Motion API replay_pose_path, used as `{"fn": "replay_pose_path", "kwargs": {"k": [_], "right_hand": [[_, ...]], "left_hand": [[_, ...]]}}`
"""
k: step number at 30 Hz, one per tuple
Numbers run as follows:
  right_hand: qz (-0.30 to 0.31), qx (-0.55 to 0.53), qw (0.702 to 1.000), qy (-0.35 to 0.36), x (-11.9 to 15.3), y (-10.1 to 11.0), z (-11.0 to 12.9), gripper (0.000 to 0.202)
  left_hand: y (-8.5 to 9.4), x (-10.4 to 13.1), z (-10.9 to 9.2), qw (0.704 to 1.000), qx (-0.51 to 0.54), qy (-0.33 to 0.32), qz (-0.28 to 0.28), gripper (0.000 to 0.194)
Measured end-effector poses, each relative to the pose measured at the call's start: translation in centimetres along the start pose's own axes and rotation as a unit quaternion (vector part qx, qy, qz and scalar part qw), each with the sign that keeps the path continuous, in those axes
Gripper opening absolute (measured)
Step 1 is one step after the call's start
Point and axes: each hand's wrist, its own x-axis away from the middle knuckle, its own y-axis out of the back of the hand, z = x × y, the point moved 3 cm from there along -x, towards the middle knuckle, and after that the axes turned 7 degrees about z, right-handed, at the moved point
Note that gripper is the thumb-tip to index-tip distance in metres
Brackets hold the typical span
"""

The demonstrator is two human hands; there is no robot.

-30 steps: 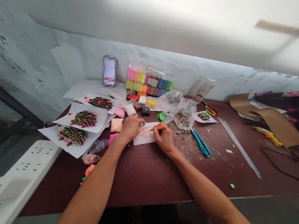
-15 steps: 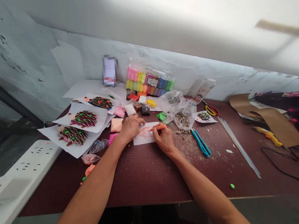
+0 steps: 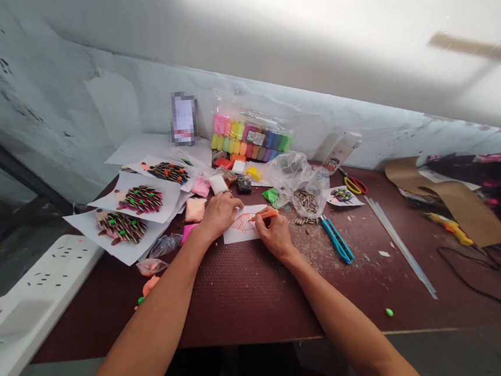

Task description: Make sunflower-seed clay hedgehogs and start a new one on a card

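Head view: right hand pinches slim orange pen; left hand, half-open, rests on flat paper.

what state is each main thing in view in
paper: partly drawn on in orange
orange pen: held, tip at the paper
left hand: at the paper's upper-left corner
right hand: closed around orange pen
seeds: some bagged, some loose
blue cutter: lying down, blade unclear
phone: upright, screen lit
power strip: red light on
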Motion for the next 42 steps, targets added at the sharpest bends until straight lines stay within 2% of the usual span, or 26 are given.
{"fn": "replay_pose_path", "kwargs": {"k": [15, 21, 42], "right_hand": [[0.001, -0.036, 0.999, -0.015, 0.11, 0.13, 0.01, 0.023], [-0.013, -0.016, 1.0, -0.016, 0.42, 0.23, 0.0, 0.021], [0.02, -0.012, 1.0, -0.007, 0.44, 0.08, 0.48, 0.023]], "left_hand": [[-0.19, -0.14, 0.29, 1.0, 0.013, -0.009, -0.003, 0.029], [-0.14, -0.12, 0.29, 1.0, 0.008, -0.005, -0.003, 0.03], [-0.11, -0.07, 0.21, 1.0, 0.0, -0.004, -0.005, 0.031]]}}
